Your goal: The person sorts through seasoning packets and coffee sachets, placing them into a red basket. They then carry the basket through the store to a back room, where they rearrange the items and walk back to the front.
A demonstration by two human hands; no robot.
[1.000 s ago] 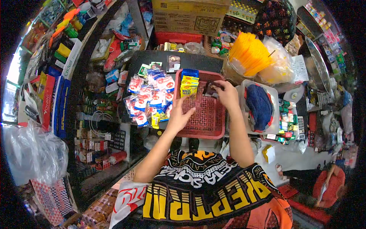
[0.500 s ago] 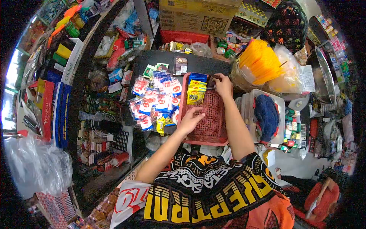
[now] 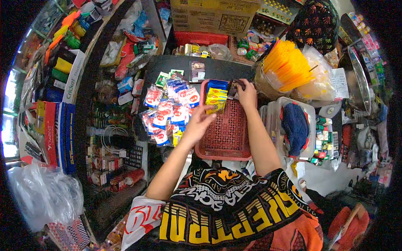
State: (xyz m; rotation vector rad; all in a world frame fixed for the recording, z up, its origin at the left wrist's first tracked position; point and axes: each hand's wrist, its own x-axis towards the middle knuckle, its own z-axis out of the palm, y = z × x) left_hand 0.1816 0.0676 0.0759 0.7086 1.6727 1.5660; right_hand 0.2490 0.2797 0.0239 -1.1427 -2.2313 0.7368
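Head view: right hand gripping a dark packet at the far right corner of a red basket.
Thumb and fingers of the right hand are closed on the dark packet, partly hidden by them; left hand is loosely open, thumb apart from fingers, over the basket's left side, its fingertips by the lower end of the yellow-and-blue sachets; contact there cannot be determined. These sachets lie overlapped in a row in the far left part of the basket. Left of the basket, red, white and blue packets are heaped on the black table; one brown packet lies flat beyond it. A clear container with dark blue cloth stands to the right.
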